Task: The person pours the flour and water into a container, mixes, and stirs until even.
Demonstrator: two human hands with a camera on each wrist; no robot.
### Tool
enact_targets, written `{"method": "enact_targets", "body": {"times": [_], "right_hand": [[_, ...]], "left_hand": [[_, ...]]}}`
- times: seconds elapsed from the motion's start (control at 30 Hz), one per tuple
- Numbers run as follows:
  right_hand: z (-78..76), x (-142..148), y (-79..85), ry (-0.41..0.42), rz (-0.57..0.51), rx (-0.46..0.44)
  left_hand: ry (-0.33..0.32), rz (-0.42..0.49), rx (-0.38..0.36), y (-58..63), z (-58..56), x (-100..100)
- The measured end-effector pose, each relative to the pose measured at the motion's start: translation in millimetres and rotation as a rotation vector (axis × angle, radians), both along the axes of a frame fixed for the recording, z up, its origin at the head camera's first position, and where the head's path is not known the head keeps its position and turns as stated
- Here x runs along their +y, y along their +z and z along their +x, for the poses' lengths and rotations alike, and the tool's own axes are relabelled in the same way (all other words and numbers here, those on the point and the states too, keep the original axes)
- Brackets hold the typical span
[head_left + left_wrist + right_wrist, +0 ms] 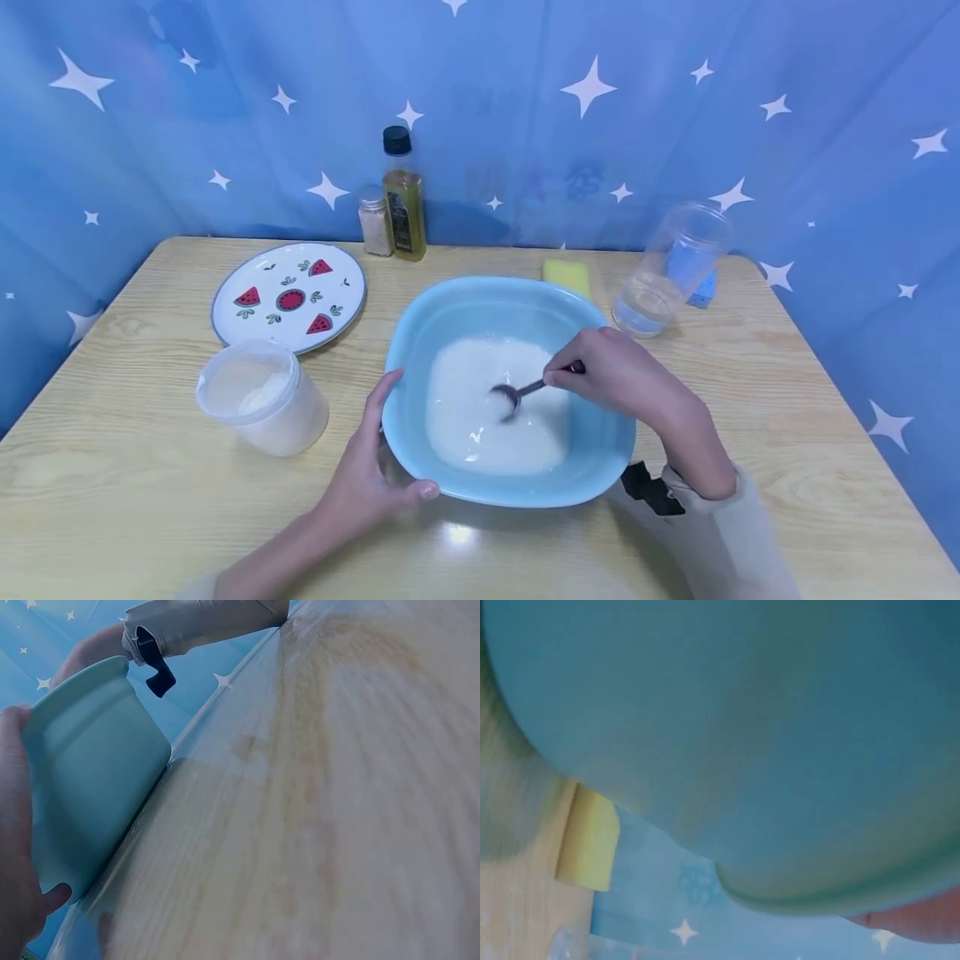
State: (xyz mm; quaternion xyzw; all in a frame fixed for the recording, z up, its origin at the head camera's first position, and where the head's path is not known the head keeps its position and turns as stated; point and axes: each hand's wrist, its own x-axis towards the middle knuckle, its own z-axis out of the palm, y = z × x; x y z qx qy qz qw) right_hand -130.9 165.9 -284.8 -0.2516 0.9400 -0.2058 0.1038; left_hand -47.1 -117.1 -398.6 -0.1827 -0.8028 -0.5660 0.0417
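Note:
A light blue basin stands on the table with a white liquid in its bottom. My right hand pinches the handle of a dark spoon over the basin; the spoon's bowl dips in the liquid and looks blurred. My left hand rests against the basin's left side, thumb at the near rim and fingers spread along the outer wall. In the left wrist view, the left hand touches the basin's wall. The right wrist view is mostly filled by the basin's outside, which hides the spoon.
To the left are a tub of white powder and a watermelon-patterned plate. An oil bottle and a small jar stand at the back. Behind the basin lie a yellow sponge, a clear cup of liquid and a blue object.

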Motion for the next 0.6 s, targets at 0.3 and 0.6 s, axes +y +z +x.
{"method": "enact_targets", "body": {"times": [0.3,0.6], "right_hand": [[11.6,7,16.2,0.046,-0.080,0.068],[12.3,-11,1.4,0.262,-0.111,-0.142]], "left_hand": [[0.005,0.001,0.000,0.0,0.0,0],[-0.006,0.020,0.008,-1.0,0.9,1]]}}
